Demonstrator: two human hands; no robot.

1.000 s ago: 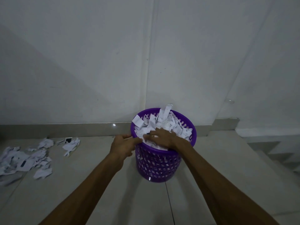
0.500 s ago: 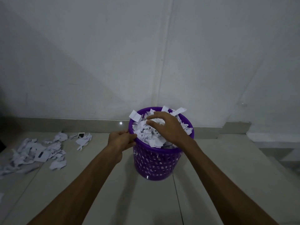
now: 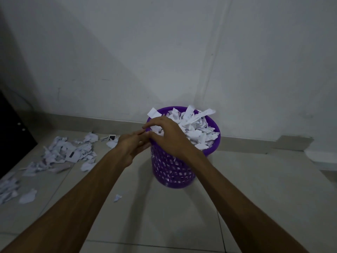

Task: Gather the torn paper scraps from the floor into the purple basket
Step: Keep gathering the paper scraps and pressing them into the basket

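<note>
Purple plastic, brim-full: the basket (image 3: 184,167) stands upright on the tiled floor (image 3: 255,189) close to the wall (image 3: 164,52), white scraps (image 3: 193,128) heaped above its rim. I have both hands at its near-left edge. My right hand (image 3: 169,136) arches over the rim with fingers loosely bent, its tips at or just above the paper; whether that grip pinches a scrap I cannot tell, since the palm hides the underside. My left hand (image 3: 131,145) lies just beside the rim with fingers nearly straight, apart and holding nothing, its tips meeting the right hand's thumb side.

By my reading, the step in hand is settling the load so it stays in. To do that well I would press flat and gently from the top with the right palm, steadying the basket wall with the left, because the pile is loose and light and the long strips (image 3: 202,114) jutting over the far rim look ready to tip out. A hard shove could spill paper over the side or slide the basket on the smooth tile.

Much is left: a wide litter of scraps on the floor (image 3: 62,154) lies well to the left, and one small piece (image 3: 117,197) lies near the basket's foot. Room in the basket looks scarce, so packing down matters before the next handful.
</note>
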